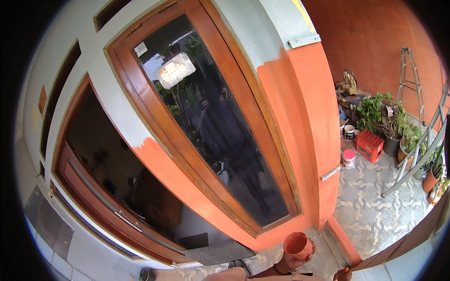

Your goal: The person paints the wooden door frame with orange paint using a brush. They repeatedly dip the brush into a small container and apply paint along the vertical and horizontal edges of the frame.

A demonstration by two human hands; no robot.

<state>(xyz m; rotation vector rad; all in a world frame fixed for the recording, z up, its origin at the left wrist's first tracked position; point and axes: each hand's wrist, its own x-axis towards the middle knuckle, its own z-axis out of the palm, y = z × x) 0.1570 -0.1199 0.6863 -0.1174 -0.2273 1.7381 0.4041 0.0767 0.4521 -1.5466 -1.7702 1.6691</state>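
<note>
My left hand (291, 263) is wrapped around a small round paint cup (295, 243), coated orange inside, held low near the bottom edge of the view. My right hand (343, 275) shows only in part at the lower edge, to the right of the cup. Its fingers look curled, with a small orange-red bit at them that I cannot identify. In front of me stands a wall with fresh orange paint (315, 93) on its lower part and pale grey-white above, the border uneven. A wood-framed window (225, 122) is set in it.
At left is an open wooden door (103, 196). On the right, a red crate (370, 145), a pink-lidded bucket (348, 157), potted plants (379, 112) and a stepladder (411, 79) stand on the patterned floor (370, 201). A low orange ledge (343, 241) runs along the floor.
</note>
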